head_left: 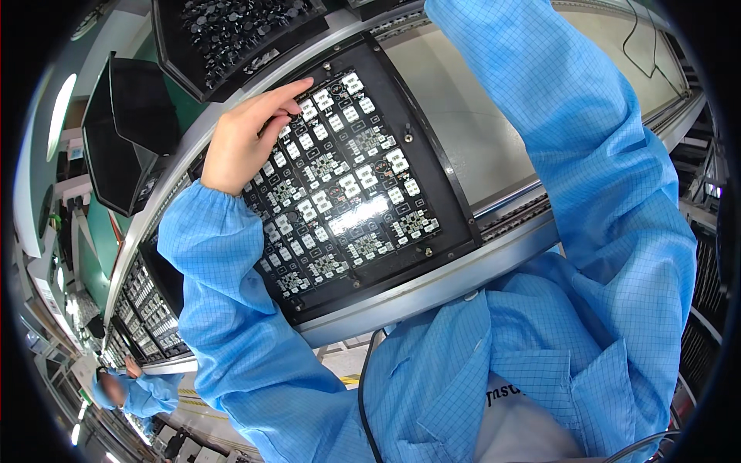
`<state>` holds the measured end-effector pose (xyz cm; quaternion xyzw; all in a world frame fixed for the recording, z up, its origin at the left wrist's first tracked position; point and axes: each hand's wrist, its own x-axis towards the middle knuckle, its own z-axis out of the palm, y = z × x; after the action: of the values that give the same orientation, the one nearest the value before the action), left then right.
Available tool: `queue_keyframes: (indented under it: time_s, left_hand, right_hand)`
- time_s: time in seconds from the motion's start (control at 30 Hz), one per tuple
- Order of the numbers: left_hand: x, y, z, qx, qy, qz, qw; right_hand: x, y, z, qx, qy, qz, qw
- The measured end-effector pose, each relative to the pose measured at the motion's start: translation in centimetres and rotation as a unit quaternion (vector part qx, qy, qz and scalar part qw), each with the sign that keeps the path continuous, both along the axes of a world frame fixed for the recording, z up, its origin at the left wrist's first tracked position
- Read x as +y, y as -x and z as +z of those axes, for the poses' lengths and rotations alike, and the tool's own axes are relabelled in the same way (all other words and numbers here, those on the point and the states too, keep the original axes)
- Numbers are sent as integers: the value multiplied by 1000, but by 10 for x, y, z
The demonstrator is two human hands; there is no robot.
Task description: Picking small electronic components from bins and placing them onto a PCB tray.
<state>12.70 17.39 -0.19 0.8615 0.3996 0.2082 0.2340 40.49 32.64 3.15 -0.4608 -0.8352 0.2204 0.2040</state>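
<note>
My left hand (251, 135) is over the upper left part of a black circuit board panel (332, 166). Its index finger is stretched along the panel's far edge. The thumb and another finger come together just above the board, and a small dark spot shows at their tips, too small to name. White square parts and several round outlined spots cover the panel, which lies in a black carrier frame (401, 258). My right arm in its blue sleeve (571, 100) reaches past the top of the picture, so the right hand is hidden.
A black bin (174, 46) of small dark round parts stands beyond the panel, with another black bin (116, 147) to its left. The metal conveyor rail (417, 289) runs along my side. More board panels (147, 309) and a person in blue (150, 393) are at the lower left.
</note>
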Motion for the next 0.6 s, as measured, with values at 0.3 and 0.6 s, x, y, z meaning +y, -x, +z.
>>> queue_keyframes:
  time_s: [0.3,0.6]
  left_hand:
    - [-6,-1,-2,-15,8,16,1000]
    - [-3,-13,19,62,-149,10,987]
  right_hand:
    - [-20,-7,14,19,-163,-12,986]
    - [-80,-22,22,138,-135,64,979]
